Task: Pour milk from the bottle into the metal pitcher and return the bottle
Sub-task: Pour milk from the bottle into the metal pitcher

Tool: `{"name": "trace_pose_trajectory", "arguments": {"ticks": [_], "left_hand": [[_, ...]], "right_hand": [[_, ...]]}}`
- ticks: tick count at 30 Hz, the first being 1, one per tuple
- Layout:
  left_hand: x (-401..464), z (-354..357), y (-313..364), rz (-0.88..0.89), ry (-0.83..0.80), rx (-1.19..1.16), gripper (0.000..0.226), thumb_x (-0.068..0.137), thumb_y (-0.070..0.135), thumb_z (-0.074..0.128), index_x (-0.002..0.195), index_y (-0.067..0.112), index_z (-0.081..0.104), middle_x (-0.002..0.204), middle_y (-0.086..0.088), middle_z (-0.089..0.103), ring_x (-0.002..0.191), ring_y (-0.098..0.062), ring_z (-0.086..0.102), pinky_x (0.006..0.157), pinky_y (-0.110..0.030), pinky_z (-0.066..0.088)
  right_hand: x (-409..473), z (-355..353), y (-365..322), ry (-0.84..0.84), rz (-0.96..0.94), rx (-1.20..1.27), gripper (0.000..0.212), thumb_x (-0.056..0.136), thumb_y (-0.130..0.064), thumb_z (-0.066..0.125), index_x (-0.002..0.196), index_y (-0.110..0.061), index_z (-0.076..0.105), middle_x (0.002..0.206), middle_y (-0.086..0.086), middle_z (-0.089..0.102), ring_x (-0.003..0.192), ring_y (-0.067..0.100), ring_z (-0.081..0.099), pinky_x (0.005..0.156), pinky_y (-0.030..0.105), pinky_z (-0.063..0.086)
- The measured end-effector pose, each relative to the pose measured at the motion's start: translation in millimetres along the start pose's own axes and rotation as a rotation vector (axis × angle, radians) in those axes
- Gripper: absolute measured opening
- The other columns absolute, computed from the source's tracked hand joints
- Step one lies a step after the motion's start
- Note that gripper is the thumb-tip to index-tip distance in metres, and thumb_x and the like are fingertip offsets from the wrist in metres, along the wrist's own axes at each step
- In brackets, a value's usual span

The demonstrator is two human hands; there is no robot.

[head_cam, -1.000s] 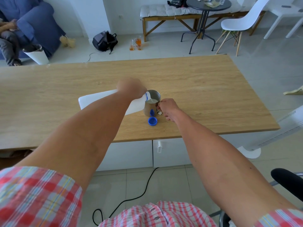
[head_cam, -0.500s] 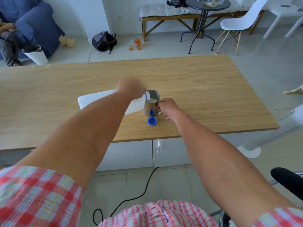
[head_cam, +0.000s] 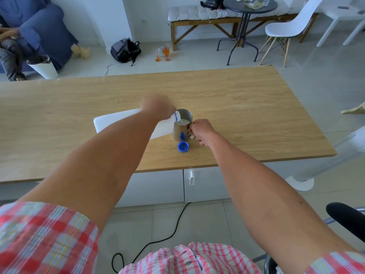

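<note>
White plastic bottle (head_cam: 118,122) is gripped by the left hand (head_cam: 157,106), fingers wrapped over its upper part near the neck; the fingertips themselves are hidden behind the hand. The bottle is tipped nearly flat, base pointing left and slightly up off the table, mouth with its blue ring at the rim of the pitcher (head_cam: 182,126). The mouth sits just over the near-left edge of the pitcher opening. Milk (head_cam: 184,122) is visible inside the pitcher, white surface well below the rim.

Right hand (head_cam: 202,130) is curled closed on the pitcher handle, on the pitcher's right side. Knuckles face up, thumb side toward the metal wall. The pitcher stands upright on the wooden table (head_cam: 246,115), roughly mid-table, toward the near edge.

Blue cap (head_cam: 183,146) lies open side up on the table just in front of the pitcher, apart from both hands. A blue shape on the pitcher wall looks like the cap's reflection.

Both forearms are bare, reaching from plaid red-and-white short sleeves (head_cam: 43,238).

Under the table: white cabinet fronts (head_cam: 158,186) and a black cable (head_cam: 158,240) on the tiled floor.

Beyond the table: black backpack (head_cam: 125,50), glasses of orange drink (head_cam: 165,53) on the floor, a wooden bench (head_cam: 199,18) with a grey cushion, a round dark side table (head_cam: 249,4), a white chair (head_cam: 284,28). Far left, a blue armchair (head_cam: 41,26) with a seated person partly in view and a white bin (head_cam: 42,67) beside it.
</note>
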State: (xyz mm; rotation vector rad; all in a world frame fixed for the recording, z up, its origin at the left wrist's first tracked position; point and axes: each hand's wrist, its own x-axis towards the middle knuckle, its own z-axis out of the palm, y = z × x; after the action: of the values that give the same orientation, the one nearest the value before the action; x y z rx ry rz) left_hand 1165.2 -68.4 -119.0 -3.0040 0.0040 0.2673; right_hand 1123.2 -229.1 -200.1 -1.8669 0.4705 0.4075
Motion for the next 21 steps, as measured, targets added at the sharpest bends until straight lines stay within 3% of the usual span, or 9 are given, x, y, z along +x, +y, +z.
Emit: {"name": "trace_pose_trajectory", "arguments": {"ticks": [12, 21], "left_hand": [[1.1, 0.3, -0.2, -0.005, 0.003, -0.009, 0.030, 0.099, 0.042, 0.043, 0.097, 0.017, 0.059, 0.077, -0.003, 0.050, 0.082, -0.028, 0.056, 0.069, -0.036, 0.040], [2.6, 0.7, -1.0, 0.004, 0.007, -0.003, 0.031, 0.099, 0.043, 0.042, 0.096, 0.017, 0.060, 0.079, -0.002, 0.054, 0.082, -0.028, 0.058, 0.068, -0.035, 0.040]], "right_hand": [[3.7, 1.7, 1.2, 0.005, -0.011, -0.010, 0.025, 0.093, -0.001, 0.041, 0.088, -0.012, 0.062, 0.079, 0.011, 0.053, 0.042, 0.012, 0.029, 0.031, 0.010, 0.019], [6.5, 1.4, 2.0, 0.004, 0.004, -0.031, 0.027, 0.093, -0.004, 0.042, 0.083, -0.015, 0.064, 0.076, 0.007, 0.056, 0.033, 0.009, 0.027, 0.032, 0.012, 0.021]]}}
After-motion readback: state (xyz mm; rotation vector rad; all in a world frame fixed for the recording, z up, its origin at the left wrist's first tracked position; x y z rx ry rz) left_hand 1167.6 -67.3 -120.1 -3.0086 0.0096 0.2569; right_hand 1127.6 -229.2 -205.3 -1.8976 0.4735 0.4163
